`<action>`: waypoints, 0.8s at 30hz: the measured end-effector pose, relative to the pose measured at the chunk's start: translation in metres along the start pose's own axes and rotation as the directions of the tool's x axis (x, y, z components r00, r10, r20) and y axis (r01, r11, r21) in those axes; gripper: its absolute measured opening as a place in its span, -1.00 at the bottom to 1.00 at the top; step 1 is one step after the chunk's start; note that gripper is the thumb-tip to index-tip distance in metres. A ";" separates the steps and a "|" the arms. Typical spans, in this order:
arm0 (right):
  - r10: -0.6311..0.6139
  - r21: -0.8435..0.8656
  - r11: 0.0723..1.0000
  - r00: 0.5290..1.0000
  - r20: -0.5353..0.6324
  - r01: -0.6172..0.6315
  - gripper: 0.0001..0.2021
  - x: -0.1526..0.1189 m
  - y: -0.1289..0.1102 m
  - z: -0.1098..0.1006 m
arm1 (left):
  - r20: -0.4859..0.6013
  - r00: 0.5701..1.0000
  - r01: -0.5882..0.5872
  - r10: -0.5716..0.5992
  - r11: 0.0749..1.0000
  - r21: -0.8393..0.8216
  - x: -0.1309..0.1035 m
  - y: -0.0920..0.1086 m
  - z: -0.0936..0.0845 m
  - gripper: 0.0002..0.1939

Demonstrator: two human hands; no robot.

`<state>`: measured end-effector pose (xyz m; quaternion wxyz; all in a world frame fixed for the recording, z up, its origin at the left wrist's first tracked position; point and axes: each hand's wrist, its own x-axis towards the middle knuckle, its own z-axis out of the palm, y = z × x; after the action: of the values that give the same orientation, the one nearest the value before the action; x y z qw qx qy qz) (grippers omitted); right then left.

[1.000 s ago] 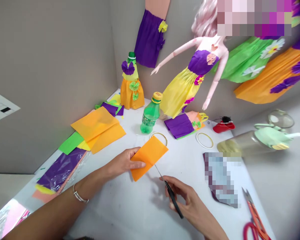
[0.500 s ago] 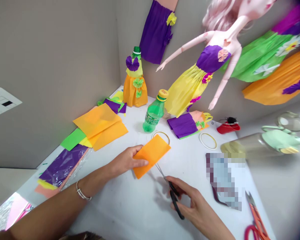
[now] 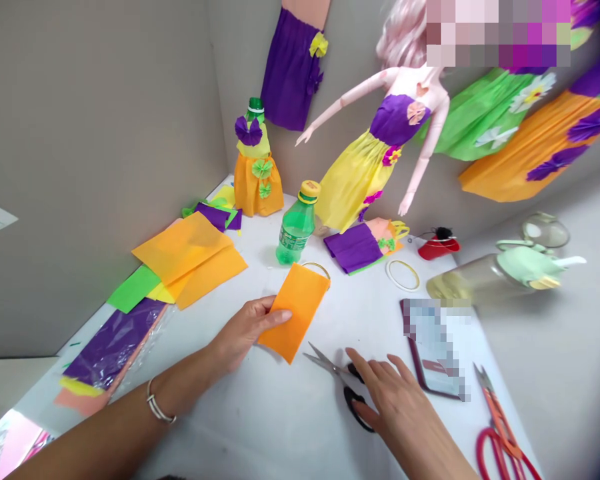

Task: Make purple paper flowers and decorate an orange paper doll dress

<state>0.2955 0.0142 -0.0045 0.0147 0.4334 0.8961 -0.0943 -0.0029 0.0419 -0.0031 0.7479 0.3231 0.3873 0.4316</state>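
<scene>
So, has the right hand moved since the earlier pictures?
Yes. Judged against the bottle, the right hand has shifted rightward, closer to the phone.

Two pairs of scissors, one held orange piece, two green bottles, two rings, one doll

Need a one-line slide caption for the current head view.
Left hand holds an orange sheet; right hand on open scissors, yellow-capped bottle beyond.
</scene>
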 end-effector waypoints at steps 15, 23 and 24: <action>0.368 0.988 -0.030 0.918 0.149 -0.149 -0.76 0.074 -0.066 -0.010 | 0.032 0.999 0.011 -0.014 0.997 0.076 -0.004 -0.018 0.024 -0.71; 0.451 0.985 -0.117 0.877 0.168 -0.129 -0.74 0.069 -0.062 -0.006 | 0.054 0.998 -0.019 0.009 0.981 0.195 0.004 -0.019 0.008 -0.77; 0.453 0.985 -0.118 0.876 0.168 -0.128 -0.74 0.069 -0.062 -0.006 | 0.070 0.998 -0.025 0.011 0.979 0.201 0.004 -0.019 0.007 -0.77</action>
<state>0.2046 0.0312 0.0034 -0.3806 0.5037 0.4246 -0.6489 0.0118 0.0361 -0.0164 0.7201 0.4153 0.4005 0.3855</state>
